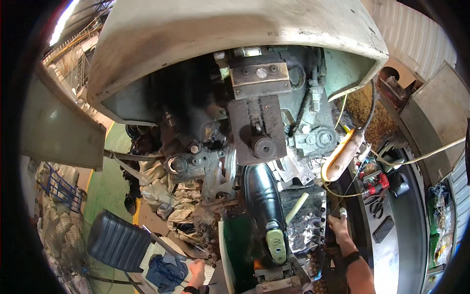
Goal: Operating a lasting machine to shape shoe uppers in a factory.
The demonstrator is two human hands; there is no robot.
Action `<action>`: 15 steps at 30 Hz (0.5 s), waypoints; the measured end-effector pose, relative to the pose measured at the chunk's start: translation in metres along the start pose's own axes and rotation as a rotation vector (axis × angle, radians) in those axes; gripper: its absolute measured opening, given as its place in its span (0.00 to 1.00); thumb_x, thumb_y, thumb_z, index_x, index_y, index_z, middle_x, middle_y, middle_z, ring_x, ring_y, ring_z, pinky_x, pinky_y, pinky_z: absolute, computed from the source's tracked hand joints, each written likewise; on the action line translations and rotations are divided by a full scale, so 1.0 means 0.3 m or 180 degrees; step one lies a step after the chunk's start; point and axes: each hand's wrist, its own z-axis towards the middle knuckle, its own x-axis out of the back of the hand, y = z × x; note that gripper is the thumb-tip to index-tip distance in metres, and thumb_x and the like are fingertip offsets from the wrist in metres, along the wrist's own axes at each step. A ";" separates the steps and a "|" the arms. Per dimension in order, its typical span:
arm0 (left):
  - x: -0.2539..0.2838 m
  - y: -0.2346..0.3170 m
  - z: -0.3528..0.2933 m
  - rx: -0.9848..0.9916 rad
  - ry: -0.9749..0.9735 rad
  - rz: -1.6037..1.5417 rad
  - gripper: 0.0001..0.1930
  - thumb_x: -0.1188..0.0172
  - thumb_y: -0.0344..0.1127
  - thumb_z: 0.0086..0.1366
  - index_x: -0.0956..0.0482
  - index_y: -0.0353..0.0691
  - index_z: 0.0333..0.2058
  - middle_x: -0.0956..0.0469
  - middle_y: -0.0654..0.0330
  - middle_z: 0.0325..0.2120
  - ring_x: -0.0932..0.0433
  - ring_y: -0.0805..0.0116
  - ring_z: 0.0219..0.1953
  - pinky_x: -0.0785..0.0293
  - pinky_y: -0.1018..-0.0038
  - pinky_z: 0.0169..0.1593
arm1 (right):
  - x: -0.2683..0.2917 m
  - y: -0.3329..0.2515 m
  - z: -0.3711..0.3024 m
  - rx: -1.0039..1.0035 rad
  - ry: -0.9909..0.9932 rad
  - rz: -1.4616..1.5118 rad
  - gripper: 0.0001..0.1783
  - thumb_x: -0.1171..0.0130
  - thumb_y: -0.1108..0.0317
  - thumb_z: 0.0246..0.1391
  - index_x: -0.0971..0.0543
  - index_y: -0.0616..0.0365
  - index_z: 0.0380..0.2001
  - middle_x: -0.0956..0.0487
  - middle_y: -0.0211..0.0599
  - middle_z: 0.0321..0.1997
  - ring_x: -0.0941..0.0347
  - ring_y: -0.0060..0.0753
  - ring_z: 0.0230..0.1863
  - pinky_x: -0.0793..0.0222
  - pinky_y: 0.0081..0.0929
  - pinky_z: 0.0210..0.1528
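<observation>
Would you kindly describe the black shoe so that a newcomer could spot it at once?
Start at the large pale hood, then drop to the dark block beneath it. The shoe sits just below that in the picture, toe nearest the block. Its glossy black surface and yellow-green heel piece set it apart.

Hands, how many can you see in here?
2. The left hand is low down, right of the dark blue cloth; the right hand is right of the shiny black shoe. Others could be hidden.

Black chair (116,241) lower left, blue trolley (62,189) far left; dark phone (383,229) on grey ledge (387,262).
</observation>
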 end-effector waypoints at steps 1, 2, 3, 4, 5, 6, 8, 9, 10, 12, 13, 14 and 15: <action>-0.147 0.050 -0.069 0.0193 -0.0145 0.0417 0.12 0.36 0.32 0.63 0.18 0.26 0.40 0.19 0.55 0.29 0.22 0.70 0.31 0.28 0.76 0.37 | 0.130 0.112 0.066 0.0083 0.0527 0.0082 0.31 0.41 0.74 0.60 0.41 0.69 0.62 0.21 0.47 0.46 0.20 0.36 0.42 0.20 0.33 0.43; -0.232 0.099 -0.140 0.0185 -0.0197 0.0432 0.12 0.36 0.32 0.63 0.18 0.26 0.40 0.19 0.55 0.29 0.22 0.70 0.31 0.28 0.76 0.37 | 0.169 0.177 0.107 0.0112 0.0843 0.0164 0.33 0.40 0.75 0.58 0.41 0.67 0.64 0.22 0.46 0.47 0.20 0.37 0.41 0.21 0.33 0.43; -0.269 0.118 -0.209 0.0367 -0.0495 0.0240 0.13 0.35 0.31 0.63 0.17 0.26 0.42 0.18 0.56 0.28 0.23 0.71 0.30 0.29 0.76 0.36 | 0.112 0.189 0.103 0.0102 0.0548 0.0517 0.42 0.35 0.74 0.54 0.45 0.60 0.68 0.24 0.45 0.48 0.22 0.38 0.41 0.23 0.30 0.43; -0.283 0.136 -0.243 0.0533 -0.0812 0.0039 0.14 0.35 0.30 0.62 0.17 0.26 0.43 0.18 0.58 0.28 0.24 0.72 0.29 0.29 0.76 0.35 | 0.044 0.185 0.093 0.0001 0.0420 0.0552 0.44 0.36 0.75 0.54 0.47 0.59 0.69 0.25 0.43 0.48 0.24 0.37 0.43 0.24 0.30 0.45; -0.279 0.149 -0.242 0.0533 -0.0811 0.0031 0.14 0.35 0.30 0.62 0.17 0.26 0.43 0.18 0.58 0.28 0.24 0.72 0.29 0.29 0.76 0.35 | 0.014 0.181 0.078 -0.0076 0.0321 0.0591 0.45 0.36 0.76 0.54 0.49 0.58 0.70 0.26 0.42 0.49 0.25 0.37 0.45 0.25 0.30 0.46; -0.274 0.166 -0.236 0.0516 -0.0985 0.0158 0.14 0.35 0.30 0.61 0.16 0.25 0.43 0.17 0.59 0.28 0.24 0.72 0.29 0.29 0.76 0.35 | 0.032 0.193 0.095 -0.0211 0.0257 0.0297 0.47 0.37 0.76 0.55 0.52 0.55 0.72 0.28 0.44 0.53 0.28 0.38 0.52 0.27 0.34 0.52; -0.206 0.180 -0.206 0.0512 -0.1331 0.0373 0.14 0.34 0.33 0.60 0.15 0.28 0.41 0.15 0.59 0.30 0.22 0.70 0.29 0.26 0.71 0.36 | 0.055 0.164 0.080 -0.0231 0.0194 0.0421 0.47 0.38 0.77 0.56 0.54 0.55 0.72 0.28 0.46 0.54 0.28 0.40 0.54 0.27 0.36 0.54; -0.182 0.178 -0.207 0.0511 -0.1302 0.0353 0.14 0.34 0.33 0.60 0.15 0.28 0.41 0.15 0.59 0.30 0.22 0.70 0.29 0.26 0.71 0.36 | 0.065 0.153 0.063 -0.0254 0.0188 0.0566 0.47 0.39 0.77 0.56 0.55 0.56 0.72 0.28 0.47 0.55 0.28 0.41 0.55 0.27 0.39 0.55; -0.179 0.248 -0.241 0.0057 -0.0731 0.1220 0.15 0.33 0.35 0.59 0.15 0.30 0.41 0.15 0.57 0.30 0.20 0.67 0.29 0.26 0.68 0.36 | 0.080 0.127 0.021 -0.0041 0.0184 0.0713 0.48 0.40 0.75 0.58 0.58 0.57 0.73 0.29 0.51 0.58 0.28 0.44 0.58 0.27 0.43 0.57; -0.194 0.292 -0.288 -0.0439 -0.0144 0.2035 0.16 0.33 0.36 0.57 0.14 0.32 0.41 0.14 0.55 0.29 0.18 0.65 0.30 0.26 0.66 0.37 | 0.151 0.122 -0.011 0.0004 0.0420 0.0575 0.38 0.43 0.72 0.62 0.51 0.63 0.68 0.26 0.53 0.54 0.24 0.48 0.53 0.23 0.44 0.54; -0.224 0.284 -0.277 -0.0587 -0.0323 0.1637 0.16 0.33 0.37 0.56 0.14 0.32 0.40 0.15 0.51 0.30 0.17 0.61 0.32 0.25 0.66 0.40 | 0.212 0.162 -0.003 0.0042 0.0360 0.0782 0.35 0.43 0.72 0.62 0.49 0.65 0.66 0.25 0.54 0.53 0.22 0.49 0.51 0.22 0.44 0.52; -0.243 0.272 -0.267 -0.0709 -0.0474 0.1251 0.16 0.34 0.37 0.55 0.14 0.33 0.39 0.15 0.47 0.30 0.16 0.57 0.35 0.24 0.66 0.43 | 0.215 0.178 -0.025 0.0041 0.0328 0.0774 0.35 0.43 0.72 0.62 0.49 0.65 0.66 0.25 0.54 0.53 0.22 0.49 0.51 0.22 0.44 0.52; -0.242 0.253 -0.267 -0.0831 -0.0626 0.0867 0.16 0.35 0.38 0.54 0.13 0.33 0.38 0.15 0.44 0.31 0.15 0.53 0.38 0.23 0.66 0.46 | 0.215 0.196 -0.046 0.0029 0.0404 0.0743 0.35 0.41 0.71 0.60 0.47 0.65 0.64 0.24 0.53 0.52 0.21 0.48 0.49 0.22 0.43 0.50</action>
